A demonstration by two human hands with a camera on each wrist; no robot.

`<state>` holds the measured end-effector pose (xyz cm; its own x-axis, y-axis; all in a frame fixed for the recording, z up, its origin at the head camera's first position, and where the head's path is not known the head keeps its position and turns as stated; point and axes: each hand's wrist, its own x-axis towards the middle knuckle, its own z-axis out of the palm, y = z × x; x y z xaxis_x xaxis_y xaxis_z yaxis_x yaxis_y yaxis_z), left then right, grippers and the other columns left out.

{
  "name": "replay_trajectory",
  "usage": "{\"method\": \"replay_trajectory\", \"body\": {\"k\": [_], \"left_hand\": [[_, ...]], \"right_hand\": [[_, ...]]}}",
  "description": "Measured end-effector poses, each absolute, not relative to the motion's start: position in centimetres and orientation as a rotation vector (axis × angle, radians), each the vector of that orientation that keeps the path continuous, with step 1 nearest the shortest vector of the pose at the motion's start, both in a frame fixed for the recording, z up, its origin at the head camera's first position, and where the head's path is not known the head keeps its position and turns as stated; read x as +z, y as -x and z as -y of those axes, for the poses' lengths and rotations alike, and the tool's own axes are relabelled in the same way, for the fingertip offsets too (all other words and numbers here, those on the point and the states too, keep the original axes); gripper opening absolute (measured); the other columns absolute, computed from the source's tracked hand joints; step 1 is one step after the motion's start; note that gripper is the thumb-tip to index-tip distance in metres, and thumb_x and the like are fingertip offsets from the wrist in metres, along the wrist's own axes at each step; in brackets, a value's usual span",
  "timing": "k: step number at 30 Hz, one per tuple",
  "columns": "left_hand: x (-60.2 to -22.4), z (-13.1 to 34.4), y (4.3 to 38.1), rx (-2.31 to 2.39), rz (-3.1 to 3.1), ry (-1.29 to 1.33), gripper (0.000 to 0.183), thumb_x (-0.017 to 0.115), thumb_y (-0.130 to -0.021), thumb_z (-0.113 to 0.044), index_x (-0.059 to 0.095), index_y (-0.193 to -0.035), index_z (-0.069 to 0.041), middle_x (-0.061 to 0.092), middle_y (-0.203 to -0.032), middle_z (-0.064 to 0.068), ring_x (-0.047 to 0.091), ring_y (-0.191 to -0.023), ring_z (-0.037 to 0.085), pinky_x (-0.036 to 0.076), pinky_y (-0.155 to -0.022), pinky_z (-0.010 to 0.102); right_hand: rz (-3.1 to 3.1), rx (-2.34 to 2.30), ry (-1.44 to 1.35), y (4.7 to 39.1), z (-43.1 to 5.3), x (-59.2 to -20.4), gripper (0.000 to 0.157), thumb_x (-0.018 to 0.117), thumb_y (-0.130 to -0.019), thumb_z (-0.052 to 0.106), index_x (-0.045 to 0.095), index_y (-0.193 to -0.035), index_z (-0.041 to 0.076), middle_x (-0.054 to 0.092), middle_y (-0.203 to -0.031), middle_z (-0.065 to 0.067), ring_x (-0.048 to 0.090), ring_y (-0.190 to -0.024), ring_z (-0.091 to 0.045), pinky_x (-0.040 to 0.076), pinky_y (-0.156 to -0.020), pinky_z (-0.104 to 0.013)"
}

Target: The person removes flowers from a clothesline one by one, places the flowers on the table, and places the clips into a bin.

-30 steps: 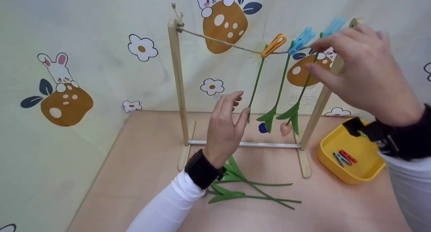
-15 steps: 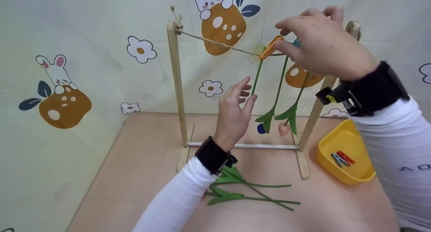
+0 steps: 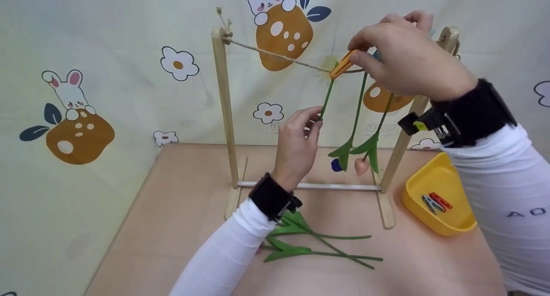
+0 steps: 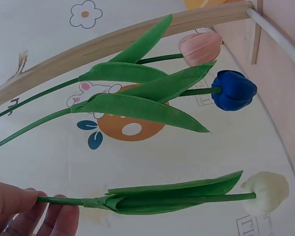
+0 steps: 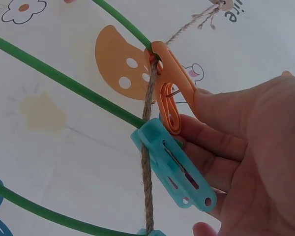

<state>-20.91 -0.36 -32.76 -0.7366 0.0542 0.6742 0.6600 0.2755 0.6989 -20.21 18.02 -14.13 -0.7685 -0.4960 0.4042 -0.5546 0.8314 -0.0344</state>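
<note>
A twine line (image 3: 279, 54) sags between two wooden posts, with tulips hanging head-down from it. My right hand (image 3: 401, 59) pinches an orange clothespin (image 5: 178, 76), thumb on one arm and fingers at the other; the clip sits on the twine and a green stem. Lower down, my left hand (image 3: 297, 148) holds that stem between thumb and fingers; its white tulip (image 4: 269, 192) shows in the left wrist view. Beside it hang a blue tulip (image 4: 233, 91) and a pink tulip (image 4: 200, 48). A light-blue clothespin (image 5: 179, 164) grips the neighbouring stem, close to my right fingers.
Several more tulips (image 3: 326, 254) lie crossed on the table (image 3: 172, 244) in front of the stand. At right, a yellow tray (image 3: 414, 201) contains red and grey-blue clothespins (image 3: 440, 200). The stand's white crossbar (image 3: 339, 187) runs low between the wooden posts (image 3: 226, 111).
My right hand has moved left from the rightmost blue clothespin to the orange one and pinches it. My left hand has risen along the stem and closed its fingers on it.
</note>
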Motion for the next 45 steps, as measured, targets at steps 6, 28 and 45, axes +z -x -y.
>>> {"method": "replay_trajectory", "body": {"k": [6,28,45], "left_hand": [[-32.8,0.6,20.8,-1.442,2.016,0.647,0.025,0.069,-0.1,0.005,0.073,-0.124,0.002,0.073,-0.103,0.009,0.069,-0.089,0.014,0.057,-0.079,0.02],[-33.6,1.7,19.2,-1.316,2.018,0.7,0.023,0.067,-0.101,0.005,0.073,-0.123,0.001,0.073,-0.104,0.01,0.068,-0.091,0.016,0.057,-0.079,0.022],[-35.7,1.7,15.6,-1.0,2.069,0.852,0.021,0.07,-0.1,0.002,0.077,-0.119,-0.004,0.073,-0.104,0.006,0.068,-0.098,0.019,0.056,-0.091,0.021]], "right_hand": [[2.556,0.262,-0.784,20.1,-18.4,-14.2,0.025,0.063,-0.109,0.02,0.073,-0.12,-0.001,0.073,-0.114,-0.018,0.046,-0.118,-0.039,0.007,-0.112,-0.063],[2.292,0.347,-0.8,19.2,-20.7,-15.3,0.028,0.067,-0.107,0.016,0.069,-0.125,-0.004,0.07,-0.121,-0.023,0.046,-0.123,-0.042,0.006,-0.112,-0.057],[2.268,0.419,-0.735,14.6,-23.9,-19.9,0.042,0.08,-0.095,0.007,0.064,-0.133,-0.005,0.067,-0.126,-0.025,0.043,-0.119,-0.042,0.007,-0.11,-0.053]]}}
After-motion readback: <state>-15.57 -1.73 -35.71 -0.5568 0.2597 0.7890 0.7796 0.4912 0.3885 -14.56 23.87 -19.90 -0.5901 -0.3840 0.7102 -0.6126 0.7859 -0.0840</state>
